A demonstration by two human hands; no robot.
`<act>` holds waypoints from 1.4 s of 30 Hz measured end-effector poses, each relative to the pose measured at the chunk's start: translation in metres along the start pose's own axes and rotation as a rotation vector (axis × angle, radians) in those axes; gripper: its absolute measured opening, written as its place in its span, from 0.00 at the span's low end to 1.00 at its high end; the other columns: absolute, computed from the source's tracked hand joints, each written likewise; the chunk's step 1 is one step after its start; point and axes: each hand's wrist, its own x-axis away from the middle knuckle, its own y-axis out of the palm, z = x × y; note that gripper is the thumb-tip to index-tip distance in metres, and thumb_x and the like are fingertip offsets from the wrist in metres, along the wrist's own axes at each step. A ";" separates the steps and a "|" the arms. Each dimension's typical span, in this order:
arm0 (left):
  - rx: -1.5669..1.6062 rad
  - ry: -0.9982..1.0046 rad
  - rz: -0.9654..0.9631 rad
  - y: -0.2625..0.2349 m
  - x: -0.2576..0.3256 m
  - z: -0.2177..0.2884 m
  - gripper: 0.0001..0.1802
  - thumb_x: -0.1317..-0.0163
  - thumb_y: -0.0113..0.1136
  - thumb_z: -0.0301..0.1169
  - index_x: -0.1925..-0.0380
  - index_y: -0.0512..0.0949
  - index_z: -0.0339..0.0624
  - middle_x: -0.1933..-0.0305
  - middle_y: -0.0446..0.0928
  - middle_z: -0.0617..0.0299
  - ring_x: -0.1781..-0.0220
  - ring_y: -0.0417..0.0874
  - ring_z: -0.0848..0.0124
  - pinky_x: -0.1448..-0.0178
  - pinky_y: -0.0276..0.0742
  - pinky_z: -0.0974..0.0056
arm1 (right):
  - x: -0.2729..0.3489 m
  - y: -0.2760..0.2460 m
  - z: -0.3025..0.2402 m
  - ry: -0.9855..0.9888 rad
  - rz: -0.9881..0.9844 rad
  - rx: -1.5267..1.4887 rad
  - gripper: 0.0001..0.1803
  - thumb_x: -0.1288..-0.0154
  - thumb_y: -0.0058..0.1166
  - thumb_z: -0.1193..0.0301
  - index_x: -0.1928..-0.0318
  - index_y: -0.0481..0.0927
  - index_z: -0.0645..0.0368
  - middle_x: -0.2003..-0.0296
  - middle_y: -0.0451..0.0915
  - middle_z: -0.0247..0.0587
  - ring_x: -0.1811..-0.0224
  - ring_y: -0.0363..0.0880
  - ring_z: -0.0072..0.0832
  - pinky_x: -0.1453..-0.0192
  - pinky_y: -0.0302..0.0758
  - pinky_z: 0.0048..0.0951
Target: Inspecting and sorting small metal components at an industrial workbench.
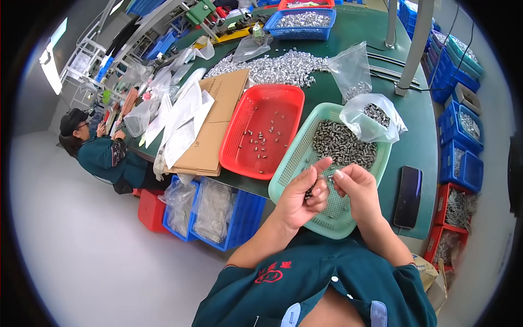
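Over the light green basket (287, 177) my two hands are close together. My left hand (300, 197) is closed, with a few small dark metal parts (309, 192) showing between its curled fingers. Thumb and forefinger of my right hand (357, 188) are pinched near the left fingertips. A thin, shiny metal piece (326, 177) shows between the hands, too small to name. Small dark cylindrical metal parts (340, 143) are heaped in the far half of the basket. A clear plastic bag (395, 122) holding more such parts lies on its far right rim.
Left of the basket stands a red basket (231, 143) with scattered parts, beside flat cardboard (220, 101) and papers (188, 128). A black phone (408, 197) lies at right. Silvery parts (286, 65) are piled farther back. A co-worker (106, 150) is at far left; blue bins (460, 163) line the right.
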 end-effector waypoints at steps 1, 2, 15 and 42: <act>-0.009 0.008 0.000 0.000 -0.001 0.000 0.21 0.35 0.50 0.41 0.43 0.68 0.50 0.78 0.64 0.70 0.82 0.57 0.81 0.80 0.53 0.76 | 0.000 0.000 -0.001 -0.004 -0.001 -0.001 0.07 0.39 0.57 0.70 0.71 0.76 0.61 0.79 0.74 0.30 0.77 0.67 0.14 0.73 0.64 0.17; -0.015 0.017 0.003 0.000 0.000 0.001 0.21 0.35 0.50 0.41 0.43 0.68 0.50 0.78 0.64 0.70 0.82 0.57 0.81 0.80 0.53 0.76 | 0.000 0.003 -0.002 -0.018 0.006 0.041 0.07 0.39 0.56 0.71 0.71 0.76 0.61 0.79 0.74 0.30 0.77 0.68 0.15 0.72 0.64 0.18; 0.008 0.051 -0.028 0.004 -0.004 -0.005 0.19 0.35 0.51 0.41 0.45 0.71 0.51 0.80 0.65 0.72 0.82 0.57 0.83 0.82 0.50 0.78 | 0.002 0.000 0.000 -0.068 0.060 0.066 0.07 0.37 0.52 0.72 0.72 0.74 0.59 0.80 0.73 0.30 0.79 0.65 0.15 0.73 0.61 0.17; 0.060 -0.009 -0.054 0.003 -0.008 -0.007 0.18 0.35 0.51 0.41 0.46 0.71 0.54 0.80 0.63 0.71 0.83 0.56 0.81 0.80 0.52 0.76 | 0.006 -0.003 -0.003 -0.088 0.062 0.079 0.07 0.39 0.57 0.72 0.70 0.76 0.62 0.78 0.75 0.28 0.75 0.70 0.13 0.70 0.67 0.16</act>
